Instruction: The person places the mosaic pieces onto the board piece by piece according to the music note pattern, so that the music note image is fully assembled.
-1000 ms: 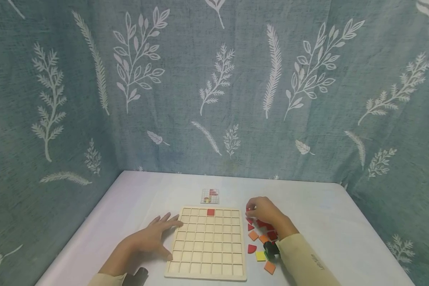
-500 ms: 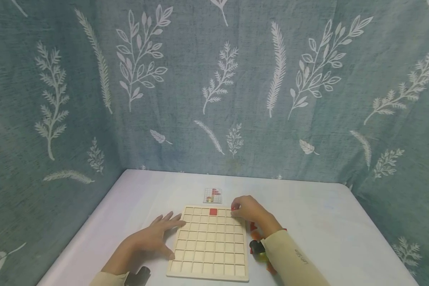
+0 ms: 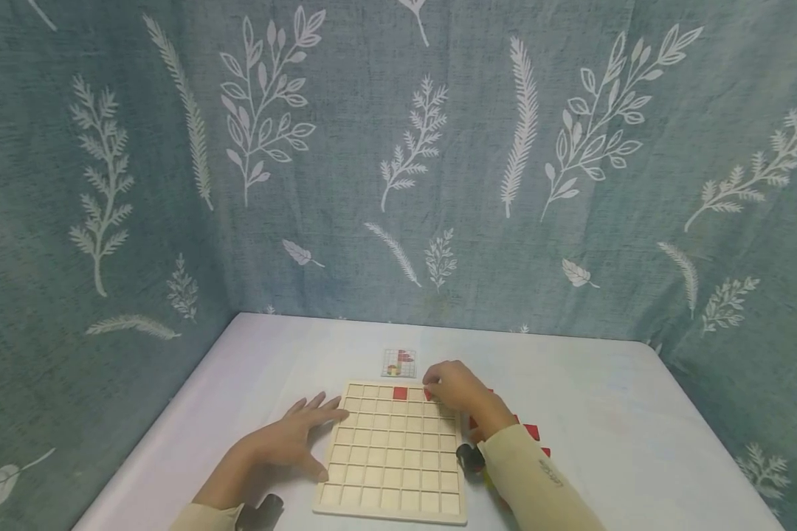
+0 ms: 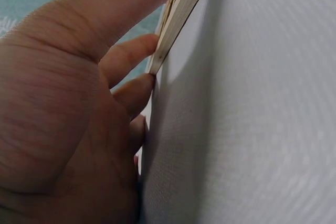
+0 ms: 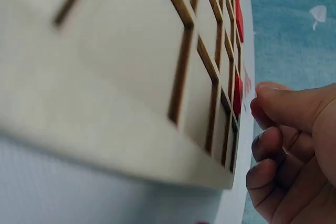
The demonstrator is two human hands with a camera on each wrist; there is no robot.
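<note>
A pale wooden grid board [image 3: 390, 515] lies flat before me. One red square tile [image 3: 400, 393] sits in its far row. A second red piece [image 5: 238, 94] lies in that row farther right, partly covered by my right hand [image 3: 456, 386] in the head view. In the right wrist view, that hand's thumb and curled fingers are close above this piece, with a gap showing between them and nothing visibly held. My left hand [image 3: 292, 439] is spread at the board's left side, index finger and thumb against its edge.
Behind the board lies a small pattern card [image 3: 399, 363] with a red and yellow design on a grid. Several loose red tiles [image 3: 531, 432] and a bit of yellow [image 3: 488, 479] show around my right forearm, which hides others. Patterned teal cloth [image 3: 372, 147] hangs behind the white table [image 3: 591, 413].
My right hand has gone left from the loose pieces to the board's far right corner, carrying a red piece that is now in the far row. The left hand stays at the board's edge.
</note>
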